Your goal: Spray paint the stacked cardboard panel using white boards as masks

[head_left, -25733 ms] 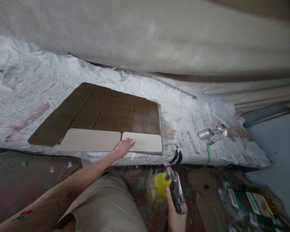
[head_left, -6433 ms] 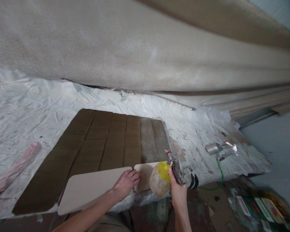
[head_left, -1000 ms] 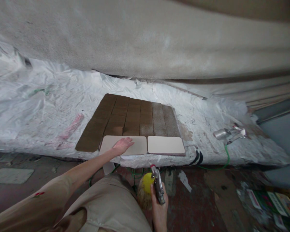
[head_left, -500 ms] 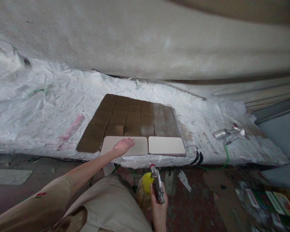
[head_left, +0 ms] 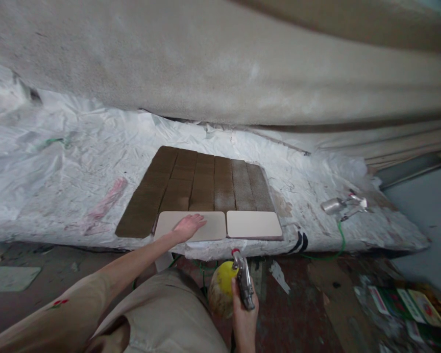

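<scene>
My left hand point(head_left: 188, 226) lies flat with fingers stretched out on a pale rounded board point(head_left: 209, 226) at the near edge of a low platform. A second pale board point(head_left: 254, 224) lies just to its right. Behind both lie several brown ribbed panels point(head_left: 202, 186) side by side. My right hand point(head_left: 244, 318) is closed round the metal handle of a spray gun point(head_left: 244, 284) with a yellow-capped cup point(head_left: 220, 293), held low over the floor in front of the platform.
Crumpled white plastic sheeting point(head_left: 59, 166) covers the platform. Another spray gun point(head_left: 343, 205) with a green hose point(head_left: 334, 247) lies at the right. A large rolled grey carpet point(head_left: 220, 63) runs behind. Printed packets point(head_left: 400, 304) litter the floor at right.
Over the last second the view shifted slightly; my left hand stays on the left board and the spray gun stays low. Several seconds ago the gun was raised over the right board.
</scene>
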The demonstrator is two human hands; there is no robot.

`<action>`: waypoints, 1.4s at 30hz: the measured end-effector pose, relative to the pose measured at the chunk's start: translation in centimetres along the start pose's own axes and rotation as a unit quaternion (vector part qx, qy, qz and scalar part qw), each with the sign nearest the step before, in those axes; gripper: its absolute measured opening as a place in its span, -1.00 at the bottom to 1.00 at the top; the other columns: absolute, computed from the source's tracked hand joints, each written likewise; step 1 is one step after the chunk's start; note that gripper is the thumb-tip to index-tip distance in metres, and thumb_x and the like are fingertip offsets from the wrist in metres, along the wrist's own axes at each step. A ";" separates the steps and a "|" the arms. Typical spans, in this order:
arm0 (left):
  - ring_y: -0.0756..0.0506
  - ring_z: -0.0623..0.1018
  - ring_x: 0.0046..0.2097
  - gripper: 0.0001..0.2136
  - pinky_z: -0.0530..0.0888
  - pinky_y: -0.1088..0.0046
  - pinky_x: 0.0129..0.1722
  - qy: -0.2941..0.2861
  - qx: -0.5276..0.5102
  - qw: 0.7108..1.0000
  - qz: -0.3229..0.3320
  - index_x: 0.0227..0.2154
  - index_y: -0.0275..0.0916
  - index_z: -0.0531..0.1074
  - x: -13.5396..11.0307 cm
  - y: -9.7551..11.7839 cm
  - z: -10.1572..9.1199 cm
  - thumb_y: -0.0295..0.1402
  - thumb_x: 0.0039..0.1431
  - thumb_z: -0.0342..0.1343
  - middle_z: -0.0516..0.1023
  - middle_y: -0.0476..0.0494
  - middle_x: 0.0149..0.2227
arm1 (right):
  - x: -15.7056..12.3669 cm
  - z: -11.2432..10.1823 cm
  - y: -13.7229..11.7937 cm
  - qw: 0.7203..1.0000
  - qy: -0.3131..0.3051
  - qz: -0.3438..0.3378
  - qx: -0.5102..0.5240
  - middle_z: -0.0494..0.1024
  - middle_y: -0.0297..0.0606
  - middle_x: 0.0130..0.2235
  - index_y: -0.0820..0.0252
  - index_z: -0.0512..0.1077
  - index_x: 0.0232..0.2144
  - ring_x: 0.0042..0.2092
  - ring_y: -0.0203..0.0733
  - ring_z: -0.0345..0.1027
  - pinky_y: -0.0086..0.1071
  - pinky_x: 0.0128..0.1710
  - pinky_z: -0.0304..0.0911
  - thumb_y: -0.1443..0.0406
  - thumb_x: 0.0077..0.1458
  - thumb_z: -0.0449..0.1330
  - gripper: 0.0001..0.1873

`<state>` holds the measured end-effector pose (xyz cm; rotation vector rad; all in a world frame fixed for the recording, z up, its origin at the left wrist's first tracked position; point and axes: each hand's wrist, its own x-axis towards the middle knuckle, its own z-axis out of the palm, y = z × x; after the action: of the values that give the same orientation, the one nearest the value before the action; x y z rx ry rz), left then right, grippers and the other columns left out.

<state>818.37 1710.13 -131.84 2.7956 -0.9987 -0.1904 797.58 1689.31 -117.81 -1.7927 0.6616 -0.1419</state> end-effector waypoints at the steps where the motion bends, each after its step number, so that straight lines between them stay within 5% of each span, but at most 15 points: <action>1: -0.21 0.33 0.15 -0.58 0.34 0.22 0.02 -0.002 -0.001 1.000 0.001 0.08 -0.14 0.34 0.0 0.0 -0.1 -0.57 0.20 -0.08 0.36 -0.21 0.14 | 0.1 0.1 -0.1 1.000 0.010 -0.001 0.001 0.57 -0.22 -0.29 0.28 0.47 -0.21 -0.24 -0.12 0.42 -0.38 -0.26 0.31 0.06 -0.01 0.26 -0.58; 21: -0.22 0.36 0.10 -0.61 0.38 0.24 -0.07 0.015 0.000 0.999 0.042 0.05 -0.20 0.36 0.3 0.0 -0.4 -0.57 0.18 -0.04 0.39 -0.28 0.08 | -0.1 1.3 -0.7 0.997 0.080 -0.008 -0.001 0.52 -0.30 -0.43 0.27 0.47 -0.31 -0.33 -0.15 0.38 -0.35 -0.26 0.30 0.07 -0.08 0.30 -0.61; 29: -0.22 0.36 0.10 -0.64 0.38 0.22 -0.07 0.014 0.004 0.999 0.050 0.04 -0.20 0.36 0.5 0.0 0.1 -0.56 0.18 -0.01 0.39 -0.27 0.08 | -1.5 1.9 -1.6 0.997 0.061 0.036 0.023 0.58 -0.23 -0.36 0.27 0.50 -0.27 -0.30 -0.11 0.42 -0.36 -0.27 0.32 0.02 -0.09 0.30 -0.55; 35: -0.22 0.37 0.09 -0.66 0.38 0.22 -0.08 0.024 -0.001 0.998 0.055 0.02 -0.21 0.36 0.5 0.0 0.1 -0.55 0.18 0.00 0.39 -0.27 0.07 | -1.5 1.7 0.3 0.998 0.058 0.017 -0.006 0.59 -0.22 -0.34 0.31 0.49 -0.24 -0.26 -0.11 0.43 -0.36 -0.25 0.32 0.07 -0.03 0.29 -0.58; 42: -0.20 0.38 0.07 -0.67 0.38 0.25 -0.09 0.013 0.006 0.998 0.064 0.00 -0.21 0.36 0.5 0.1 -0.1 -0.55 0.18 -0.02 0.41 -0.26 0.06 | -1.2 2.4 -1.4 0.996 0.089 0.005 -0.017 0.57 -0.23 -0.33 0.30 0.48 -0.23 -0.28 -0.13 0.41 -0.36 -0.24 0.32 0.10 -0.06 0.30 -0.58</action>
<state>818.72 1709.74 -131.72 2.7256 -1.1727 -0.1313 798.12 1692.22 -117.05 -1.8235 0.8032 -0.2883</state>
